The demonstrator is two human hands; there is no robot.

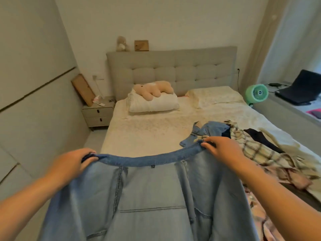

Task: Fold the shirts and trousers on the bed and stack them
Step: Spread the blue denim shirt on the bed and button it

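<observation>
While both hands hold them up at the near end of the bed, the jeans hang spread wide, waistband uppermost and sagging in a shallow curve between the two grips. They are light, faded blue denim with a darker blue waistband; a small dark tag sits just under the band near its middle, vertical seams run down on either side of it, and a stitched horizontal line crosses the cloth lower down. The left hand grips the band's left end, its fingers curled shut over the edge and pinching the denim. The right hand does the same at the right end, fingers closed on the band with dark-painted nails showing. The legs drop out of view at the bottom. To the right on the bed lies a loose pile of unfolded clothes: another blue denim piece, a cream checked shirt, something dark and some pink cloth. Farther up the cream bedspread, a folded white quilt carries a plush toy, with a pillow beside it.
</observation>
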